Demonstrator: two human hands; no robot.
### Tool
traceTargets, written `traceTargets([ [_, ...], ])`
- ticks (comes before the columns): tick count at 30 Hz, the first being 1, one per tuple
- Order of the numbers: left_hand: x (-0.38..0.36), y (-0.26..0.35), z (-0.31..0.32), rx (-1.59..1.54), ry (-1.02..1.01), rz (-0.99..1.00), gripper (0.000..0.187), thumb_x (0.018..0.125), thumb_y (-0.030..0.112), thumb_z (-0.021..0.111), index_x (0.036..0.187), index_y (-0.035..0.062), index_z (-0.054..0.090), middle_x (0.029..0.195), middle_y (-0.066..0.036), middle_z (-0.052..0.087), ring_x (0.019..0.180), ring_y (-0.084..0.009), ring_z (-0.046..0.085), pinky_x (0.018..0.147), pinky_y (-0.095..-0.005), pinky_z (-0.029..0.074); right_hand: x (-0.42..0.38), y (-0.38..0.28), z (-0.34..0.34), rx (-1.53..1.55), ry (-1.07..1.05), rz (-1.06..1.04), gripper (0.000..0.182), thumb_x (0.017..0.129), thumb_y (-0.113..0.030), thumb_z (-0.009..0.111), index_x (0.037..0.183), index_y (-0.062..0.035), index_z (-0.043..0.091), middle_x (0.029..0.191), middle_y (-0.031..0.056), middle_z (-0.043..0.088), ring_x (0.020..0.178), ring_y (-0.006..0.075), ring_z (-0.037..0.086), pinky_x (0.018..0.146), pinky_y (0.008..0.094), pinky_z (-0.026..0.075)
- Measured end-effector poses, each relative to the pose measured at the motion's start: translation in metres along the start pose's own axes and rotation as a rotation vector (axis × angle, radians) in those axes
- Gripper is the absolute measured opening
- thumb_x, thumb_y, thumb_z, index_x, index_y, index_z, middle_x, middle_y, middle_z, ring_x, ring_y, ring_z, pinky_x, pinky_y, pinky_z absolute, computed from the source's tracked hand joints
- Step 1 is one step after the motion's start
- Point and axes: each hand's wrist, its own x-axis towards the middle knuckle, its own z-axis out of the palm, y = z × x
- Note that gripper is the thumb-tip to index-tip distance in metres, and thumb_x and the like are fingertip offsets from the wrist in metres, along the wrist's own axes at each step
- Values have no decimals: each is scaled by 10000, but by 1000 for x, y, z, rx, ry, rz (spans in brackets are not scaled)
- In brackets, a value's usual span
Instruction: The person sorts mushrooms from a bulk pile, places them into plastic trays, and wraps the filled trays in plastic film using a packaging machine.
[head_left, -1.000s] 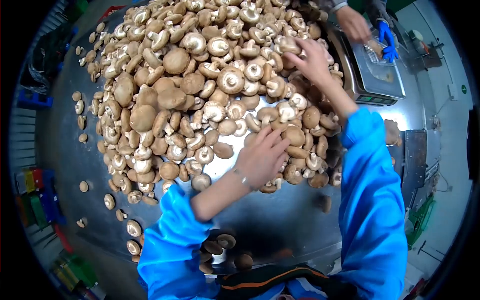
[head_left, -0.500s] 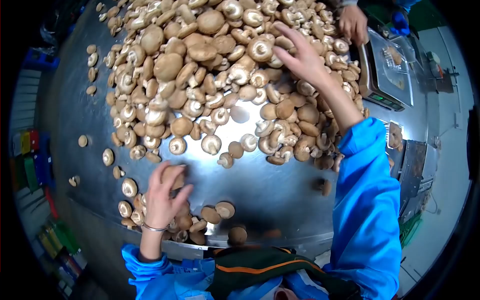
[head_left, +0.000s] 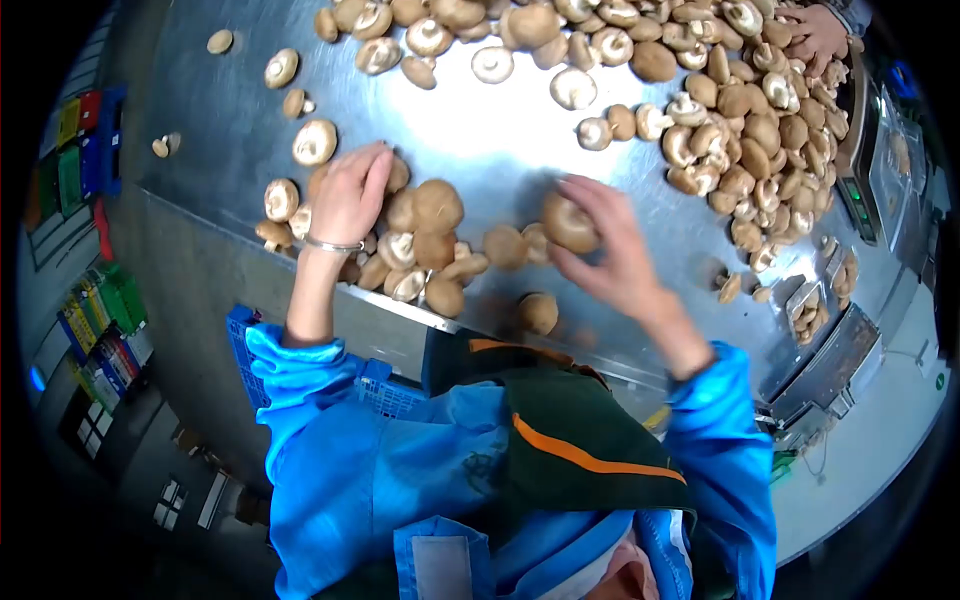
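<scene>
My right hand (head_left: 605,245) has its thumb and fingers around a large brown mushroom (head_left: 570,222), just above the metal table (head_left: 480,150). My left hand (head_left: 350,195) rests over the left part of a small group of mushrooms (head_left: 435,205) at the table's near edge. Its thumb and fingers are close together, pointing up and right, and what lies beneath them is hidden. Loose mushrooms, among them a pale one with gills up (head_left: 315,142), lie left of and above that hand.
A big heap of mushrooms (head_left: 760,130) spreads over the upper right. Another person's hand (head_left: 815,35) touches its far side. At the right edge stand a scale (head_left: 858,195) and a small tray with mushrooms (head_left: 805,310). Blue crates (head_left: 245,350) are below the table's edge.
The view has shifted down toward the near edge. My right hand has left the heap and now holds a large mushroom near the edge group. The fingers of my left hand have drawn together.
</scene>
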Motion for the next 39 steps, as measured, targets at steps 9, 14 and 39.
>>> traceTargets([
  [9,-48,-22,-39,-370,-178,77,735,669,-14,603,1353,69,346,1362,-133,389,1272,-249,353,1055,-328,280,-17,-30,88,-360,-142,98,707,770,-338,655,1361,-120,333,1384,206,272,1247,367,304,1018,481,235],
  [14,-77,-34,-50,-384,-98,43,682,703,13,685,1317,52,391,1307,-112,452,1189,-212,429,1005,-329,355,-42,-13,100,-307,102,332,719,764,-341,659,1366,-131,328,1355,256,258,1204,397,308,1002,475,255],
  [39,-38,-179,-134,180,606,-288,452,722,252,717,1136,116,598,1065,-100,621,953,-204,594,870,-372,452,-95,-48,152,-74,50,448,473,860,-230,580,1281,-61,447,1011,162,453,914,272,473,847,307,398],
])
